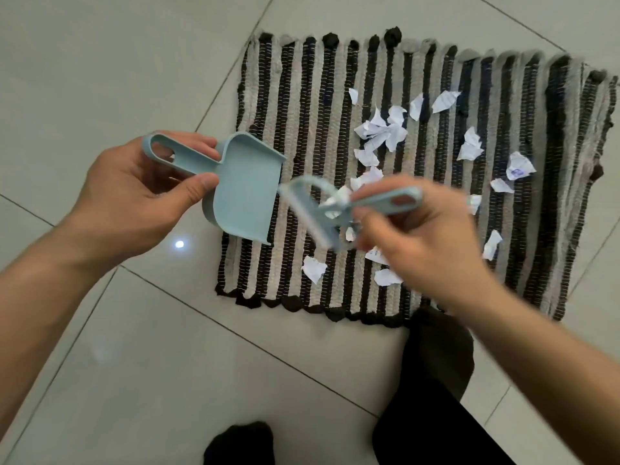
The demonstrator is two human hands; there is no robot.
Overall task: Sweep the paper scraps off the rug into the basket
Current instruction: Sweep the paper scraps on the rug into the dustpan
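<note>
Paper scraps [385, 132] lie beyond the brush-holding right hand [416, 243].

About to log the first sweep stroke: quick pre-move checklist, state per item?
1. Dustpan gripped by left hand: ok.
2. Brush gripped by right hand: ok, though blurred.
3. Dustpan lip down on the rug: not ok, it is held raised.
4. Paper scraps all on the rug: ok; none visible on the tiles.
5. Basket in view: not ok, none visible.
6. Brush bristles clean: cannot tell, blurred.
</note>
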